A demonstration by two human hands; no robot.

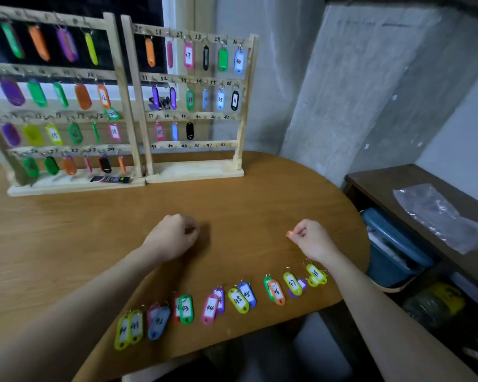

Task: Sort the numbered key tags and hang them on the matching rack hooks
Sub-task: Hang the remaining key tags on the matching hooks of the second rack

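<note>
A person's two hands hover over a round wooden table [66, 244] where numbered key tags wait in a curved row along the near edge, handwritten labels reading, left to right, 41 on a pair of yellow-green tags [129, 328], 42 on a grey-blue tag [158, 322], 43 on a green tag [186, 309], 44 on a pink tag [210, 308], 45 on a yellow tag [238, 300] and a blue tag [247, 294], 46 on an orange tag [277, 292], 47 on a yellow tag [292, 283] and 48 on another yellow tag [316, 274]. The right hand [312, 238], fingers curled, pinches a small orange tag [289, 233] at its fingertips; only the tag's end shows and its number cannot be read. The left hand [174, 235] is curled into a loose fist above the tabletop; whether it holds anything cannot be told. At the back of the table stand two wooden racks side by side. The right rack [193, 170] bears hook numbers 25 to 48 in marker, with tags hanging through 39, readable ones marked 27, 30, 33, 35, 36 and 37; hooks 40 to 48 hang bare. The left rack [75, 186] is filled with coloured tags, with 12, 15 and 18 legible. The row of loose tags lies between the person and both hands.
</note>
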